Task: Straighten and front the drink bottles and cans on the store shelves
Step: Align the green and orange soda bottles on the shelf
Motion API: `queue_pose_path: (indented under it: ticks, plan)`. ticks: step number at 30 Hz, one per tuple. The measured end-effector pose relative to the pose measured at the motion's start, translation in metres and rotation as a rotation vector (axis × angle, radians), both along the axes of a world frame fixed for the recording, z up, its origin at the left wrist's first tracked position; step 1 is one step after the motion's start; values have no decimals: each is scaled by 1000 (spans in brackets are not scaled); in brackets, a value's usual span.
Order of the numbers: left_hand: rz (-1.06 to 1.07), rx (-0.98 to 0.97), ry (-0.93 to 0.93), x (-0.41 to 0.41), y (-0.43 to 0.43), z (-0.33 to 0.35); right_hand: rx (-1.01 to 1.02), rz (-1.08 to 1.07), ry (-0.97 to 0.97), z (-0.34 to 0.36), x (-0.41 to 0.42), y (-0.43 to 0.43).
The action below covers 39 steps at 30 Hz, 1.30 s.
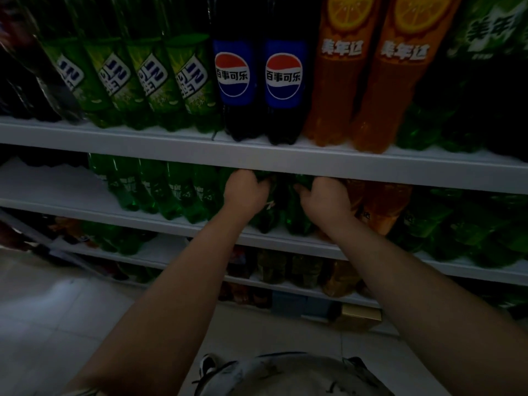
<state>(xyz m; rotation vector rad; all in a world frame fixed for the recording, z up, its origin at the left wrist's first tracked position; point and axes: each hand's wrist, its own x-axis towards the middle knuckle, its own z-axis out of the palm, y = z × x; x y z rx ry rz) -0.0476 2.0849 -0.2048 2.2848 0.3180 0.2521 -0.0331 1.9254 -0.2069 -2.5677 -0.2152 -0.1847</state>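
A gold-coloured box (pixel 360 317) sits low down in the dimness on the pale tiled floor (pixel 71 310). Just to the left of it stands a bluish box (pixel 288 304). The floor spreads out in front of the gold box, with a soft sheen of light far to its left.

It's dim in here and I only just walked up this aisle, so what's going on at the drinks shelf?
A person is reaching both arms into the second shelf from the top. The left hand grips a green bottle, and the right hand grips the green bottle next to it. Both bottles stand on the shelf, with orange bottles to their right. On the shelf above, the Pepsi bottles face label-out.
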Motion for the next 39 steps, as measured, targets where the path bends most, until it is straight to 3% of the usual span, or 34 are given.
queue_pose_path:
  ticks: [3,10,14,18,22,25,30,33,35,39]
  plan:
    - [-119,-95,22,0,14,0,7,-27,10,1,-1,0]
    - [-109,107,-95,-1,9,-8,131,14,208,-1,4,2]
    - [-90,118,-64,5,10,-12,174,-83,75,-4,-3,5]
    - [-212,86,33,12,23,-8,9,-79,-86,-3,-11,8]
    - [-328,-43,97,15,37,-5,206,15,128,2,-12,0]
    - [-290,-91,9,10,34,-9,329,6,223,4,-9,-3]
    - [-198,94,-103,7,25,-15,242,-111,23,1,-11,6]
    - [-245,170,-36,12,27,-12,14,-110,-94,2,-13,8]
    - [-286,220,-20,12,27,-10,-57,-56,0,3,-12,5]
    - [-315,223,37,16,33,-7,189,-10,202,5,-6,2]
